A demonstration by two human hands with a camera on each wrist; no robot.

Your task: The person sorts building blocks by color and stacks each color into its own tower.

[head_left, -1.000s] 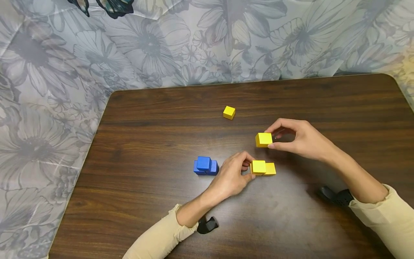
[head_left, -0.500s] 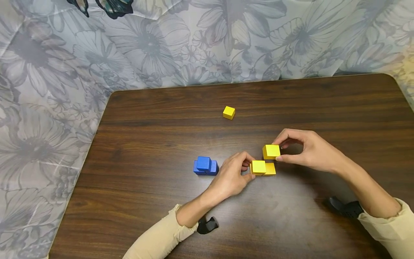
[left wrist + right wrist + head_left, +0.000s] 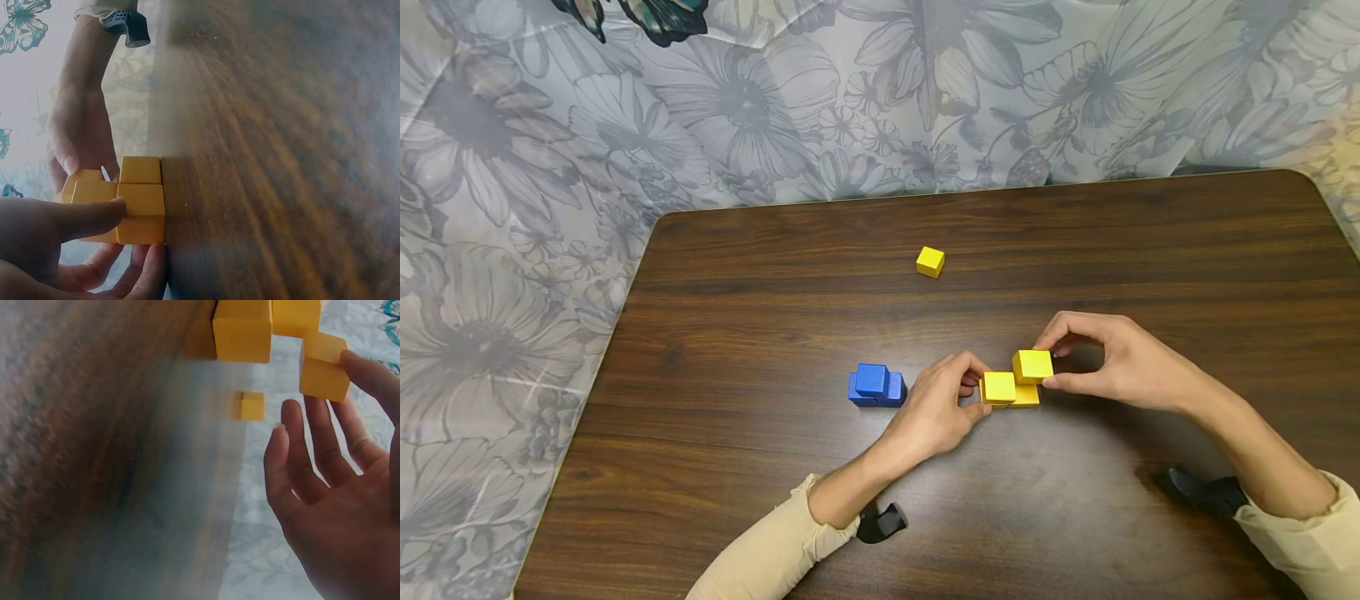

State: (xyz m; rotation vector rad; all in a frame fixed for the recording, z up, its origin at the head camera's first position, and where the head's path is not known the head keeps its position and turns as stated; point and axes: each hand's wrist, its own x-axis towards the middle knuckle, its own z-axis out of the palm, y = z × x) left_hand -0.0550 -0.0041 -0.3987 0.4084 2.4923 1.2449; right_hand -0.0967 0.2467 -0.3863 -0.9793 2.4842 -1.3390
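Two yellow cubes sit side by side on the table, and another yellow cube [image 3: 998, 387] is stacked on the left one. My left hand [image 3: 936, 408] holds this stack from the left, its thumb across the seam between upper and lower cube in the left wrist view. Thumb and fingertips of my right hand [image 3: 1116, 358] pinch one more yellow cube [image 3: 325, 365]. In the head view it overlaps the lower right cube [image 3: 1027, 397]. Seen from the right wrist, the pinched cube is tilted, a little higher than the stacked one. The lower left cube is mostly hidden from the head camera.
A small pile of blue cubes [image 3: 872, 381] stands just left of my left hand. Farther back lies a single yellow cube [image 3: 930, 262]. The brown wooden table [image 3: 737, 292] ends at a floral cloth [image 3: 745, 108] behind it.
My right hand has brought its yellow cube toward me and slightly right, from behind the stack to over the lower right cube. The left hand has stayed in place.
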